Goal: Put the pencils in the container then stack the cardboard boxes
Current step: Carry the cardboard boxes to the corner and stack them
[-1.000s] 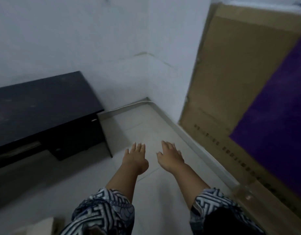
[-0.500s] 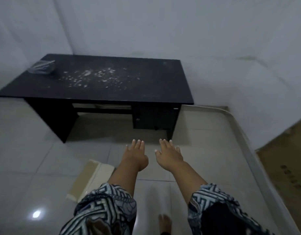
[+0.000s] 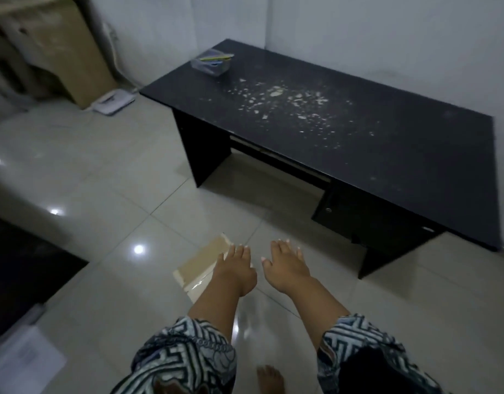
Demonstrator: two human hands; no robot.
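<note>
A black desk stands against the white wall, its top strewn with pale flecks. A white telephone lies on the tiled floor nearby.

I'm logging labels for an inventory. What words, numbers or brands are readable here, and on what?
None can be read.
White sheet on the floor: faint print, too blurred.
White phone-like device on the floor: markings too small.
Flat cardboard on the floor: no print shows.
</note>
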